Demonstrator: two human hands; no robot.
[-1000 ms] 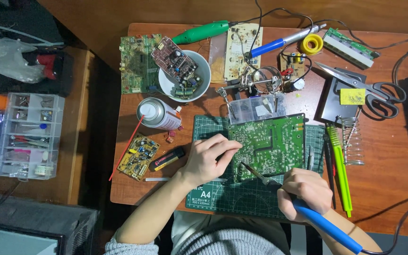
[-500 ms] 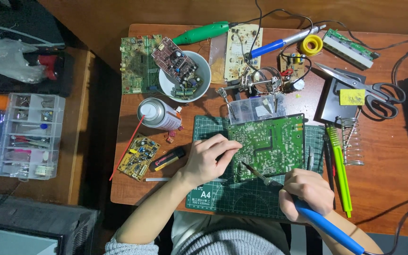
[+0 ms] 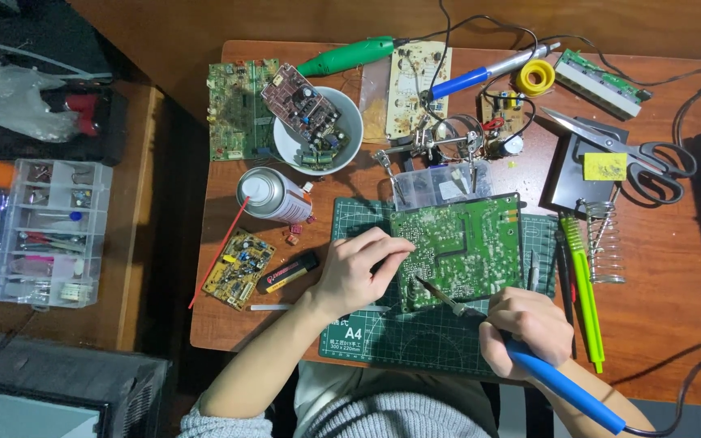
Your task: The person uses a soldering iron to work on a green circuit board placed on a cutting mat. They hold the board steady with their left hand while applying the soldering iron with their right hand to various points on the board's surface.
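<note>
Barely any change: left hand (image 3: 356, 272) stayed pressed on the green circuit board (image 3: 458, 247); right hand (image 3: 525, 328) kept gripping the soldering iron (image 3: 529, 361), tip on board.

Showing green with fine pale speckling: the circuit board (image 3: 458, 247), lying on a dark green cutting mat (image 3: 415, 345) ruled with a pale grid. Gleaming blue at five o'clock: the soldering iron handle (image 3: 565, 388), with a lime-green pen (image 3: 583, 292) at three o'clock. Glowing yellow at one o'clock: the solder reel (image 3: 535, 77), beside a green-handled tool (image 3: 346, 57) at twelve; standing white at eleven, the bowl (image 3: 290, 146), and lying mustard-yellow at nine, a small board (image 3: 241, 268).
</note>
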